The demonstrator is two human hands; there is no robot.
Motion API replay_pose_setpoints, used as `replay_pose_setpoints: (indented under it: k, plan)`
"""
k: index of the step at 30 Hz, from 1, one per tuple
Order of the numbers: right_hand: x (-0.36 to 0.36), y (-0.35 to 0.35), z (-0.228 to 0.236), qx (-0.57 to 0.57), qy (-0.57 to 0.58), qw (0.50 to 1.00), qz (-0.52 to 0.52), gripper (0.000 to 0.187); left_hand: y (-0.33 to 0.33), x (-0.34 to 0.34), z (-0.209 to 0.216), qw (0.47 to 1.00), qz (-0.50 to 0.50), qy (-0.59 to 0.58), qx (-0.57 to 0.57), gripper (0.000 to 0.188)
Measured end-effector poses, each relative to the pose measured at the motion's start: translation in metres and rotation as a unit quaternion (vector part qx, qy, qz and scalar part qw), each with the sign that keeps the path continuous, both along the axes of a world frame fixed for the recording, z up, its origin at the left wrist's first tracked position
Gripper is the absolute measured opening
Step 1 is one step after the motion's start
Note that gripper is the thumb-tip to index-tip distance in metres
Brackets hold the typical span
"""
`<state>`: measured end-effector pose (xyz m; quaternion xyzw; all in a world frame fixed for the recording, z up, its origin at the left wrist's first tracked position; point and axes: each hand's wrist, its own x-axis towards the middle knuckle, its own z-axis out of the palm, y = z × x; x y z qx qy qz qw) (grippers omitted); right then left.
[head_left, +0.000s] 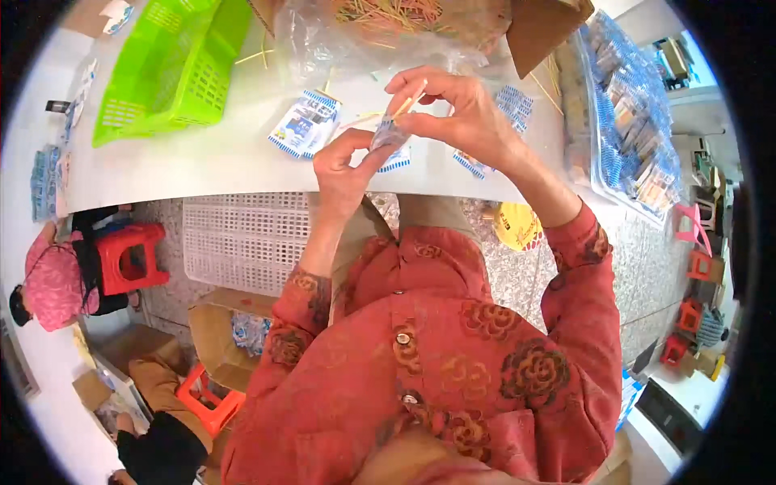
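Above the white table, my left hand (347, 166) pinches a small clear-and-blue plastic packet (386, 136) between thumb and fingers. My right hand (462, 113) is closed at the packet's upper end, on a few thin pale sticks (411, 99) that stand partly out of it. How deep the sticks sit inside cannot be made out. To the left of my hands lies a blue-and-white printed packet (305, 123). Other similar packets (473, 163) lie beneath and beside my right hand.
A clear bag of colored sticks (388, 14) lies at the table's far side, by a cardboard flap (550, 36). A green basket (174, 77) stands left; a clear bin of filled packets (634, 121) stands right. Two other people (61, 275) are at the left, near red stools (133, 257).
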<state>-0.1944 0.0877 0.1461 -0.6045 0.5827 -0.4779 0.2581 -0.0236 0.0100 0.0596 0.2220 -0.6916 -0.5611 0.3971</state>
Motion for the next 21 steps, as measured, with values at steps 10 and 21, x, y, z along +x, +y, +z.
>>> replay_pose_setpoints:
  k: [10,21]
  plan:
    - [0.013,-0.009,0.007,0.07,0.005,0.996,0.046,0.034,-0.003,-0.003,-0.004,1.0,-0.002,0.0,-0.008,0.008]
    - [-0.008,-0.025,-0.01,0.085,0.0,0.996,-0.026,0.036,-0.004,0.006,-0.015,0.995,0.009,0.033,0.092,0.005]
